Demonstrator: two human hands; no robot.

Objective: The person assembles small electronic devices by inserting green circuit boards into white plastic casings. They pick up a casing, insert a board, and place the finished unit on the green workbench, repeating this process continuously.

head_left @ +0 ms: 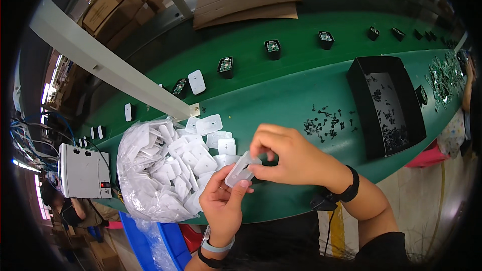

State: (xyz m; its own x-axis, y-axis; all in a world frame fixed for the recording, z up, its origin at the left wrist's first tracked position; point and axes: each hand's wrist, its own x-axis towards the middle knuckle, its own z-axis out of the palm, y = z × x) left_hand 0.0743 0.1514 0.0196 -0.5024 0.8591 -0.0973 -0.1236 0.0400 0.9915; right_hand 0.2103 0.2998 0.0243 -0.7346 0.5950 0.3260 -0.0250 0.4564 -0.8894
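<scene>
White plastic cover (241,169) between left hand (221,203), right hand (291,158)

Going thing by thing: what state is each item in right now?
White plastic cover: held by both hands.
Left hand: gripping the cover from below.
Right hand: pinching at the cover's top.
Clear bag: open, covers spilling out.
Black tray: open, scattered small parts inside.
Black screws: loose on the green belt.

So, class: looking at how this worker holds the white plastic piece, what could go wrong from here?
1. The small black part at the right hand fingertips could slip and be lost among the loose black screws on the green bench.
2. The left hand holds the white plastic piece beyond the bench edge, so it may fall.
3. The open bag of white pieces overhangs the edge and might spill.
</scene>
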